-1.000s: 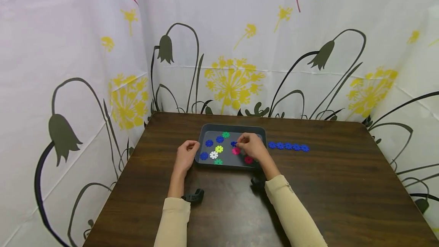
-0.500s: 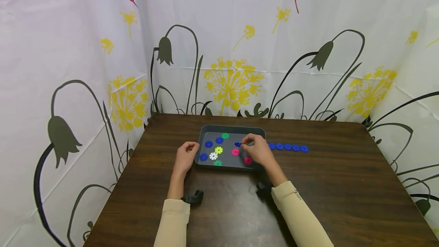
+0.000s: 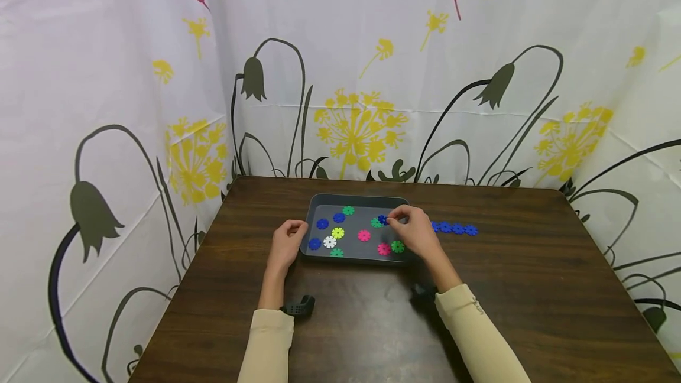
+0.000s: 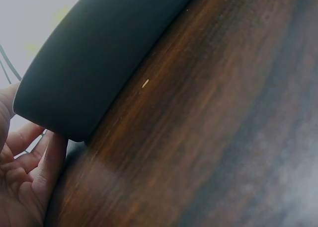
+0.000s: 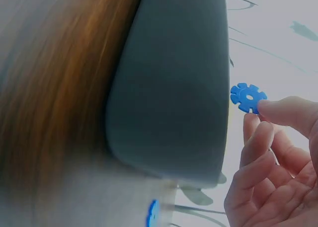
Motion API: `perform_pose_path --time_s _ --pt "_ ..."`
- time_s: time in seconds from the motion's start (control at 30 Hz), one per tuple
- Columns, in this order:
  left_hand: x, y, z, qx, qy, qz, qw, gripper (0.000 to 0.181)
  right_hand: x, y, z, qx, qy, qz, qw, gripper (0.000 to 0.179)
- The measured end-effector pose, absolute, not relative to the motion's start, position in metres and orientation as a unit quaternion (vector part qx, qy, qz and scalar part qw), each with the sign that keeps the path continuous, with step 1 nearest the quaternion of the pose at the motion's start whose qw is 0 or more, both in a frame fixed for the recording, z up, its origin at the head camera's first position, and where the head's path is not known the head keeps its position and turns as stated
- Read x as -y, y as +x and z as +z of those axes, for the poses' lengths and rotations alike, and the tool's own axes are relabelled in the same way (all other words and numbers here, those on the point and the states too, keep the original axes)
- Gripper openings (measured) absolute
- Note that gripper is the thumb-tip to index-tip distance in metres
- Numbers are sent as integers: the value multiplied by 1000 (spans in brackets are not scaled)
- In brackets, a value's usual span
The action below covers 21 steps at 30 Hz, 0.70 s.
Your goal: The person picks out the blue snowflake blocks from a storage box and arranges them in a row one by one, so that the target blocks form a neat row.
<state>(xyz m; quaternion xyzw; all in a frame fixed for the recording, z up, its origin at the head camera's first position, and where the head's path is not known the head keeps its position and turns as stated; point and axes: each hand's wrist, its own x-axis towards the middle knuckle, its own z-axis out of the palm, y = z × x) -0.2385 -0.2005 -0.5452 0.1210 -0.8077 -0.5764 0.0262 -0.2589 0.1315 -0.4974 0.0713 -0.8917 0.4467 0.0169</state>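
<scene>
My right hand (image 3: 418,233) pinches a blue flower-shaped notched disc (image 5: 248,97) between thumb and fingertips, above the right part of a dark grey tray (image 3: 348,257). My left hand (image 3: 288,244) grips the tray's left edge, thumb at the rim and fingers against the outer wall in the left wrist view. Loose discs of the same kind lie in the tray: blue (image 3: 322,224), yellow (image 3: 337,233), white (image 3: 330,242), pink (image 3: 364,235) and green (image 3: 397,246) ones. Another green disc (image 3: 376,223) is partly covered by the held one.
Right of the tray, a row of blue discs (image 3: 458,229) lies on the brown wooden table (image 3: 532,288); my right hand hides its near end. A white curtain (image 3: 319,28) with printed flowers hangs behind the table and along its sides.
My right hand has moved to the right across the tray with the blue disc, uncovering green discs on the tray's right side. The left hand stays at the tray's edge.
</scene>
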Motion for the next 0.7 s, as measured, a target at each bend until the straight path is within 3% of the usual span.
perform_pose_path --time_s 0.7 --pt "201 -238 -546 812 118 -571 27 36 -203 -262 -498 895 41 443 42 16"
